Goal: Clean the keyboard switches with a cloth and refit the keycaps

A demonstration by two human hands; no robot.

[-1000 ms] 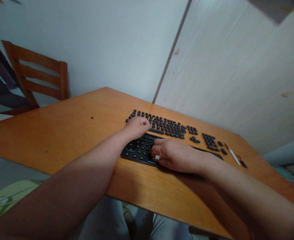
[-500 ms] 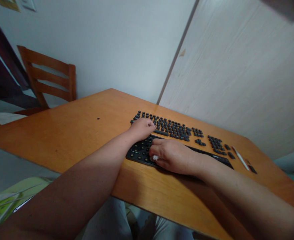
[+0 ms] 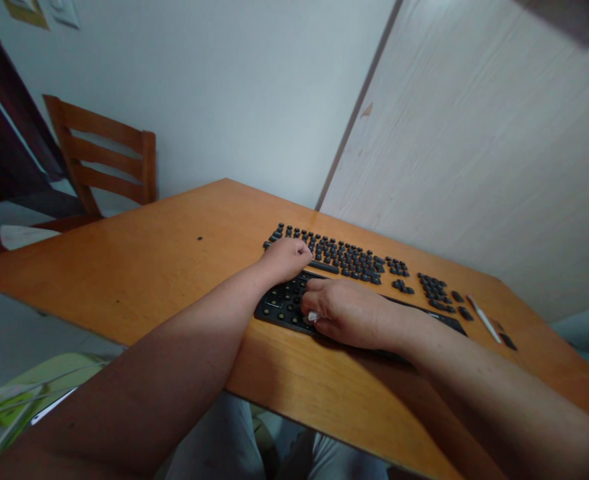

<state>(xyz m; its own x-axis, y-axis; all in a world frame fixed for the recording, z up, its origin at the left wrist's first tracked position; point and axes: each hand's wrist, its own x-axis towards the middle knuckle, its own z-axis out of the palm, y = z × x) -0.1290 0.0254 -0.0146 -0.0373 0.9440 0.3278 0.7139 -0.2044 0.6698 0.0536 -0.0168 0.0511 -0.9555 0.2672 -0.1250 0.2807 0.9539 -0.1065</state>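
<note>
1. Both hands are over the keyboard at the centre of the frame. Right hand (image 3: 341, 310): fingers bunched, pinching a small white scrap (image 3: 312, 317) against the keyboard. Left hand (image 3: 285, 259): curled into a loose fist at the keyboard's far edge; its palm is hidden, so contents cannot be told.
2. Keyboard base (image 3: 283, 310): black, low, lying lengthwise from the centre toward the right of the frame. Keycaps are off the visible left part, exposing rows of small round yellowish mounts and a thin wire bracket. Its middle is covered by the right hand and forearm.
3. Keycaps (image 3: 347, 257): black, set out on the table just beyond the base, in separate groups that follow a keyboard layout. A long bar key (image 3: 323, 267) lies along the near side of the main group.
4. Right of the keycaps: a slim white pen-like tool (image 3: 484, 320), with a flat dark piece (image 3: 508, 341) near its lower end.
5. Table (image 3: 174, 287): orange-brown wood, smooth, with a small dark speck (image 3: 199, 238) left of centre.
6. Room: wooden slatted chair (image 3: 101, 153) at upper left; pale plain wall (image 3: 234, 100) behind; light wood-grained panel (image 3: 499, 147) at upper right, its surface marked by small tan patches.
</note>
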